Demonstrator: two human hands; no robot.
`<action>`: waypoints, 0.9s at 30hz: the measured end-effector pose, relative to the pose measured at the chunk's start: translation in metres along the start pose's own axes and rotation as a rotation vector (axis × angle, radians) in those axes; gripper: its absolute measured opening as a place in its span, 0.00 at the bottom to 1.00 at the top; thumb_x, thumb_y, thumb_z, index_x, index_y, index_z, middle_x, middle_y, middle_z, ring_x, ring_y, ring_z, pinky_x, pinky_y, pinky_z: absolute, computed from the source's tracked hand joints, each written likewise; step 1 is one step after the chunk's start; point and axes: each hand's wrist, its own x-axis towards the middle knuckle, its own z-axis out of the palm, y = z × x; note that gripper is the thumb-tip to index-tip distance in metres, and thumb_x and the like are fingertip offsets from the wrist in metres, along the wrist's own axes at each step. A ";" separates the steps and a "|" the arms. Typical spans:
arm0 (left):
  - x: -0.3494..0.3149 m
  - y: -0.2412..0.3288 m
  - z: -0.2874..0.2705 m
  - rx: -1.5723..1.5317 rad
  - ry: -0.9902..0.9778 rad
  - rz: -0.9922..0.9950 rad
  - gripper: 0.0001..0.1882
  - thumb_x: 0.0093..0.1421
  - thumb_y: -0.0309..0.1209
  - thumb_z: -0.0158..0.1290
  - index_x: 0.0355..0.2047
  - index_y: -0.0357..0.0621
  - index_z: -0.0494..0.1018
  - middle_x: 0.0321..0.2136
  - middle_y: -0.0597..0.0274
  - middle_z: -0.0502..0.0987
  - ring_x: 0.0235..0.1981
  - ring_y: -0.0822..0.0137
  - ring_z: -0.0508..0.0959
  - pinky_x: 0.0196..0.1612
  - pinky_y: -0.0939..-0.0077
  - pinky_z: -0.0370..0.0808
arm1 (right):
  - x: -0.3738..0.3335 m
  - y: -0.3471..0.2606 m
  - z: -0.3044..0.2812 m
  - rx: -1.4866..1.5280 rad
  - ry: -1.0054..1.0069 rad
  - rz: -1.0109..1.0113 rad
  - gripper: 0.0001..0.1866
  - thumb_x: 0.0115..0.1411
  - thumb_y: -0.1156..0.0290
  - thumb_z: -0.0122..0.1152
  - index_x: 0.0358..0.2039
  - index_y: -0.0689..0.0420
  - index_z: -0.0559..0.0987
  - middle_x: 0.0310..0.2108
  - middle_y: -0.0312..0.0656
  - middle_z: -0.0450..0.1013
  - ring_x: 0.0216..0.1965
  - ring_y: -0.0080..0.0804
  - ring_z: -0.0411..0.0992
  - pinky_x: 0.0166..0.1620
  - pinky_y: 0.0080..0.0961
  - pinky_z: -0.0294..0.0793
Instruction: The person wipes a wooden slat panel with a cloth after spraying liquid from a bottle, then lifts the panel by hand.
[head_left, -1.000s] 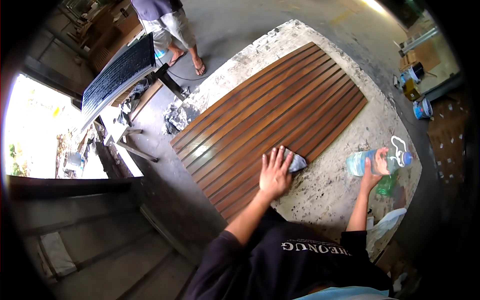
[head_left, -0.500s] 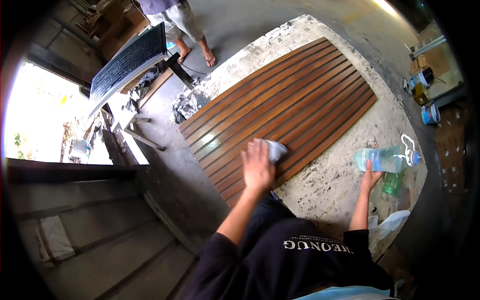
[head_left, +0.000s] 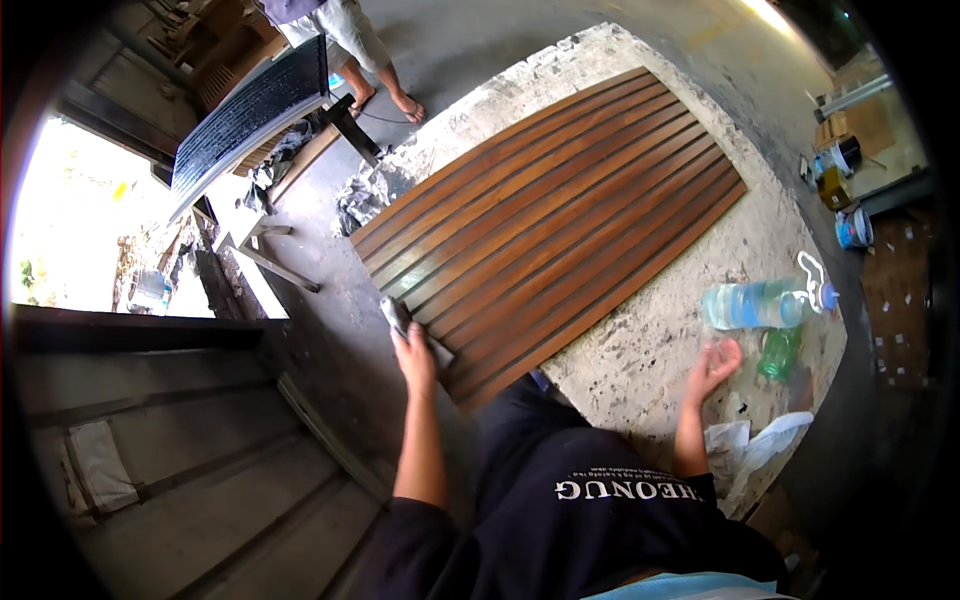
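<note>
A slatted brown wooden panel, slightly curved along its sides, lies on a pale, stained worktable. At its near left end my left hand is closed around a grey pad; whether this is cloth or abrasive sheet I cannot tell. Part of the pad shows on both sides of the hand, against the panel's edge. My right hand holds nothing, its fingers loosely curled and a little blurred above the tabletop. Just beyond it lies a large clear water bottle with a blue cap and white handle. A green plastic bottle is beside that.
White cloth or plastic lies on the near right of the worktable. Crumpled dark sheeting sits by its left edge. A dark wet-looking panel rests on a stand at far left, with another person behind. Buckets stand far right.
My left hand has moved left with the grey pad, from the panel's face to its end. My right hand has let go of the large bottle and drawn back toward me.
</note>
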 end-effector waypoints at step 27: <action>0.041 0.124 0.134 0.873 -0.941 1.028 0.47 0.55 0.68 0.36 0.66 0.51 0.49 0.66 0.46 0.47 0.67 0.46 0.46 0.65 0.45 0.38 | 0.097 -0.045 0.149 -0.482 -0.401 -0.387 0.31 0.55 0.56 0.56 0.58 0.50 0.63 0.63 0.52 0.52 0.64 0.58 0.47 0.64 0.51 0.48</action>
